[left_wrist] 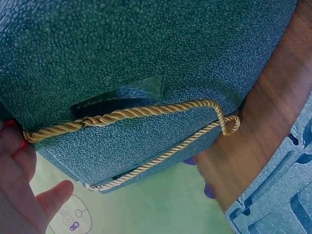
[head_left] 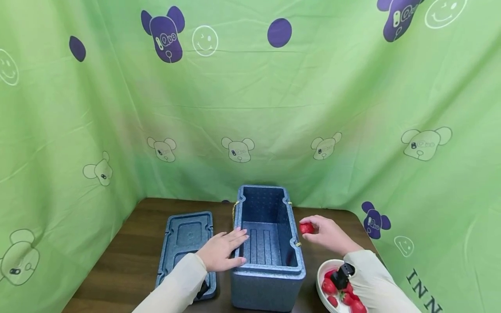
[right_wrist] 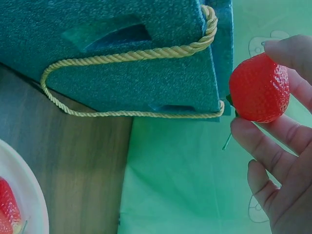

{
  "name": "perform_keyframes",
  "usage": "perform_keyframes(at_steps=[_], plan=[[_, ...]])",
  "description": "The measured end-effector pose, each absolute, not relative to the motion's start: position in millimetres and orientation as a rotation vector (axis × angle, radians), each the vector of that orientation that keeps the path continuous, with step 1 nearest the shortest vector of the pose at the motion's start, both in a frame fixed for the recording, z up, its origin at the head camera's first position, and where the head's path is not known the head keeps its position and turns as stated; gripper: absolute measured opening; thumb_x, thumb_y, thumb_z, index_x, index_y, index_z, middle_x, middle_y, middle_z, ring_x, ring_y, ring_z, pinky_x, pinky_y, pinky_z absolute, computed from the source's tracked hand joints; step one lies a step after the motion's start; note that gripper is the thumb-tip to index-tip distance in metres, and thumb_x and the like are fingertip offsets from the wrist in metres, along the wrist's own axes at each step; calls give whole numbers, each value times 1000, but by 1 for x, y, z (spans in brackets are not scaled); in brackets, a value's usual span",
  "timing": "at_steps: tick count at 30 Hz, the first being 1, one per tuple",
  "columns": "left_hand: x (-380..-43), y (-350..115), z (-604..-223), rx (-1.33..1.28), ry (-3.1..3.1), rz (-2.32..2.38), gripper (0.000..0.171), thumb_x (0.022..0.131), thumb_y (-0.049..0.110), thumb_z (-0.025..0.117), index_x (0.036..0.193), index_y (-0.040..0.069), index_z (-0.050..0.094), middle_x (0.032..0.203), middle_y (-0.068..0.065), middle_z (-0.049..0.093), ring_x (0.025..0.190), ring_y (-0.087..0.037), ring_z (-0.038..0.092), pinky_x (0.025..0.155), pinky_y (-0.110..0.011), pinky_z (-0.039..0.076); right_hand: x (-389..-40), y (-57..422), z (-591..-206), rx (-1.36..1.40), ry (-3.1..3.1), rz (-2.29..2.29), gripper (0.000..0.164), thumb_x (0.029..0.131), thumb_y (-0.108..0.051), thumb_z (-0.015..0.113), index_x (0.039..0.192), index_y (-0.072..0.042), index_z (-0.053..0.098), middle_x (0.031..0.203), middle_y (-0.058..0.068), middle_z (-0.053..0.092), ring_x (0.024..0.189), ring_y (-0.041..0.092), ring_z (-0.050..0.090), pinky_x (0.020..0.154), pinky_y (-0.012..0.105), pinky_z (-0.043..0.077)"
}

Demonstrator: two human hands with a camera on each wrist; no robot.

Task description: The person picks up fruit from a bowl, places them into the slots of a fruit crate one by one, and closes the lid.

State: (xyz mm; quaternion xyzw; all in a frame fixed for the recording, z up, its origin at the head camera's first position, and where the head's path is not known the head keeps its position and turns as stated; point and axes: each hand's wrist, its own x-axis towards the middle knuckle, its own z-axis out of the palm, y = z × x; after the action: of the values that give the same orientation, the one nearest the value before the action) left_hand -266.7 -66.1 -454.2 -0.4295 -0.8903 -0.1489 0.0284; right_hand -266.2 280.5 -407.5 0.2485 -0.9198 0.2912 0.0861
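Observation:
A red strawberry (right_wrist: 259, 87) with a thin green stem is pinched between the thumb and fingers of my right hand (head_left: 328, 234), just right of the blue foam box (head_left: 268, 289). The box stands lidless, and its ribbed floor shows bare in the head view. My left hand (head_left: 222, 251) rests on the box's left rim with fingers fairly straight. Twisted gold rope (left_wrist: 146, 112) runs along the box's left side, and a similar rope (right_wrist: 131, 56) hangs on its right. Below my right wrist, a white bowl (head_left: 322, 290) holds several more strawberries (head_left: 329, 286).
The blue lid (head_left: 192, 230) lies flat on the brown wooden table (head_left: 117, 269), left of the box and partly under my left forearm. Green printed cloth (head_left: 254, 87) hangs behind and on both sides. A small black device (head_left: 342, 275) sits on my right wrist.

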Motion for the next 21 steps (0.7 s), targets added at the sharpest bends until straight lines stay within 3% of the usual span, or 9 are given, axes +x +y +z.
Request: perform_keyframes(at_steps=[21], plan=[[-264, -66, -454, -1333, -2749, -500, 63, 95, 44, 46, 143, 4, 44, 150, -9, 38, 140, -26, 31, 105, -48, 34, -286, 232, -392, 875, -2940, 815, 27, 81, -9, 72, 107, -2, 67, 94, 2, 62, 79, 14, 55, 69, 28, 50]])
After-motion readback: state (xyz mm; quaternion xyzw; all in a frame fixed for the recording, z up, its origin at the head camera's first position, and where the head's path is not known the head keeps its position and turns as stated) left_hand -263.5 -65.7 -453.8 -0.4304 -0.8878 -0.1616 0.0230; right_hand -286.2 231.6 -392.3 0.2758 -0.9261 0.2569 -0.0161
